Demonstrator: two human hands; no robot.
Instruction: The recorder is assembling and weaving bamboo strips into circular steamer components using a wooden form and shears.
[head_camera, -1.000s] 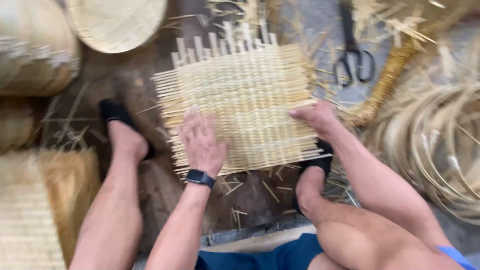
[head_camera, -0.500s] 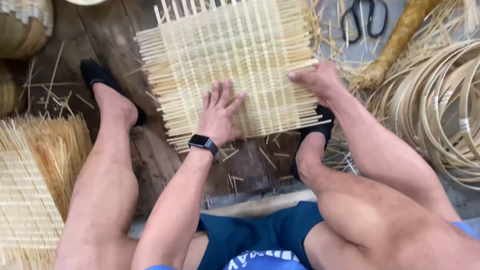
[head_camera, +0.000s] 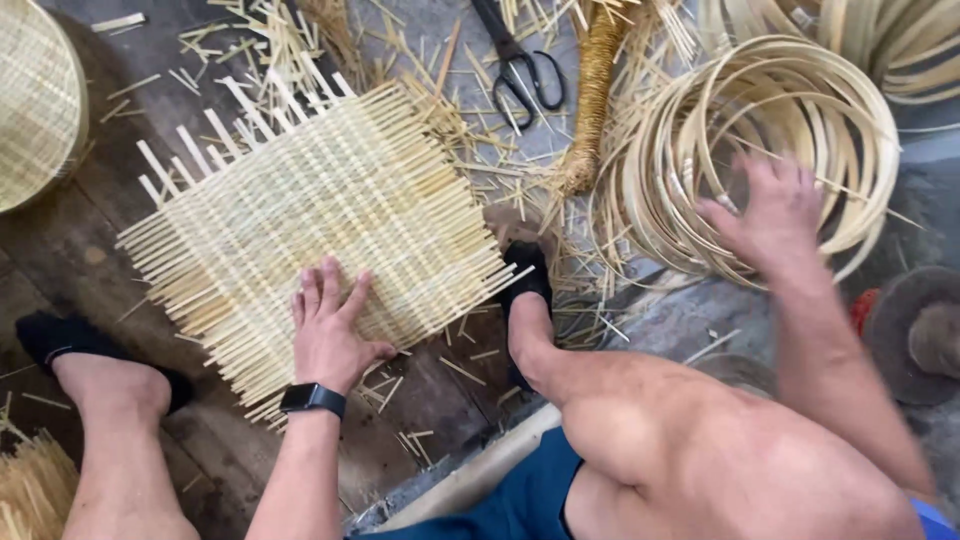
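A square mat of woven bamboo strips (head_camera: 310, 220) lies flat on the dark wooden floor between my feet. My left hand (head_camera: 328, 325) presses flat on its near edge, fingers spread, a black watch on the wrist. My right hand (head_camera: 765, 215) hovers open, fingers apart, over a stack of coiled bamboo hoops (head_camera: 790, 110) at the right, holding nothing. My right foot in a black sock (head_camera: 528, 300) rests at the mat's right corner.
Black scissors (head_camera: 520, 65) lie at the top among loose bamboo offcuts. A bound bundle of strips (head_camera: 590, 90) stands beside them. A woven basket (head_camera: 40, 100) sits at the far left, a straw bundle (head_camera: 30, 490) at the bottom left.
My right hand left the mat's right edge and moved right over the bamboo hoops. The view shifted right. My left hand stays pressed on the mat.
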